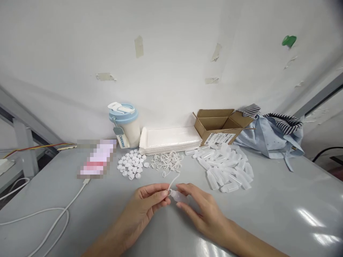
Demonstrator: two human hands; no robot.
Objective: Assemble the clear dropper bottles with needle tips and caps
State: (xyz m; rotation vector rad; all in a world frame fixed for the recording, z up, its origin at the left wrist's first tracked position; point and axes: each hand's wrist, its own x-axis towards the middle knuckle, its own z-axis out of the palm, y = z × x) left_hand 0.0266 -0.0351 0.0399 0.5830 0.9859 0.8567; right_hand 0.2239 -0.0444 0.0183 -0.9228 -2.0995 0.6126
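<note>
Between thumb and fingers, my right hand (202,208) grips a small translucent plastic bottle (180,197), its neck turned to the left. My left hand (151,201) pinches a white looped strap (173,182) at the bottle's neck, and the strap's thin tail sticks up. Whether the loop is around the neck or only against it, I cannot tell. Beyond my hands lie a heap of similar straps (167,161), a pile of white caps (131,163) to the left, and many more translucent bottles (227,166) to the right.
A stack of white trays or packs (171,137) stands against the wall, between a blue-lidded cup (124,126) and an open cardboard box (219,125). A light-blue cloth bag (270,135) sits at the right. On the left lie a phone (98,159) and its white cable (64,210).
</note>
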